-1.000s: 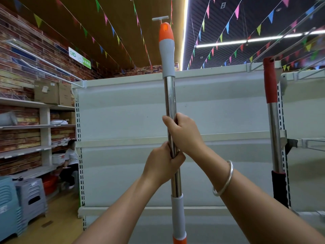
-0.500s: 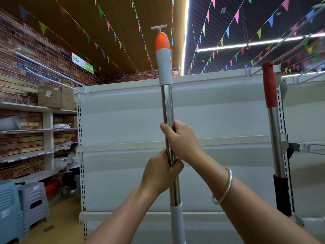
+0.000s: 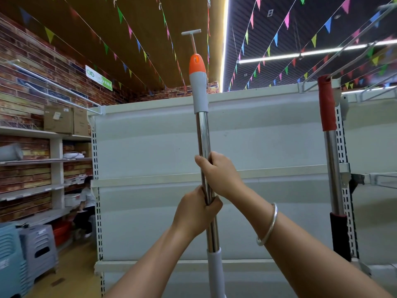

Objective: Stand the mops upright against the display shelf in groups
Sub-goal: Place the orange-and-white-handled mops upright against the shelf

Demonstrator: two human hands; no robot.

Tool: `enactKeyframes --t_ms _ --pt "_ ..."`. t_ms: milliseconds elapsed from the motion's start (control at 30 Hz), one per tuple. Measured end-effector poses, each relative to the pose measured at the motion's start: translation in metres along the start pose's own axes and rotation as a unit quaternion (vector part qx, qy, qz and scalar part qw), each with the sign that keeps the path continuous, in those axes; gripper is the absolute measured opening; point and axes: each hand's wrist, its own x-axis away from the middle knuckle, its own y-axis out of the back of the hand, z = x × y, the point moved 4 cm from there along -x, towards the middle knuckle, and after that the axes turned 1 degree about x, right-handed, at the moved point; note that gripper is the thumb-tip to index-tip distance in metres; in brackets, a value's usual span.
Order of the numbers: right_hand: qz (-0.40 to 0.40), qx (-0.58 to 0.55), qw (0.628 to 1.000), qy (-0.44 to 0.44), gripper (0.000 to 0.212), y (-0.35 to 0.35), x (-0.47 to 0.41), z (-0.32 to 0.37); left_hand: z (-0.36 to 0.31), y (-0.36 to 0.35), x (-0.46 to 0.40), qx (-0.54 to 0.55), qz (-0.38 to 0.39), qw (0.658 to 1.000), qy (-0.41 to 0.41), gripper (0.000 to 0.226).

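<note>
An orange-and-grey-handled mop (image 3: pixel 202 134) is held upright in front of the middle of the white display shelf (image 3: pixel 150 147), its steel pole nearly vertical and its grey grip rising past the shelf's top edge. The mop head is out of view below the frame, so whether it rests on the floor cannot be told. The pole appears to stand apart from the shelf's back panel rather than leaning on it; the upright hold is probably meant to keep the long handle balanced while a spot against the shelf is chosen.

The pole is gripped by both hands, one stacked above the other. The right hand (image 3: pixel 219 173) is wrapped round the steel section higher up, fingers curled fully about it, with a silver bangle (image 3: pixel 268 226) on the wrist. The left hand (image 3: pixel 195 211) is closed round the pole just beneath, touching the right hand.

At the right end of the shelf, a red-handled mop (image 3: pixel 329 147) is already stood upright against the perforated upright post (image 3: pixel 343 190). The held mop is well apart from it, so placement beside it, to form a group, is judged the step in hand.
</note>
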Motion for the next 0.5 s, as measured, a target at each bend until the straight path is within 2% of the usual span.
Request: enactKeyframes --t_ms 500 --pt "-0.011 0.030 0.999 0.008 0.036 -0.0047 -0.0056 -0.0094 0.0099 -0.0075 -0.0065 0.007 -0.001 1.000 -0.007 0.020"
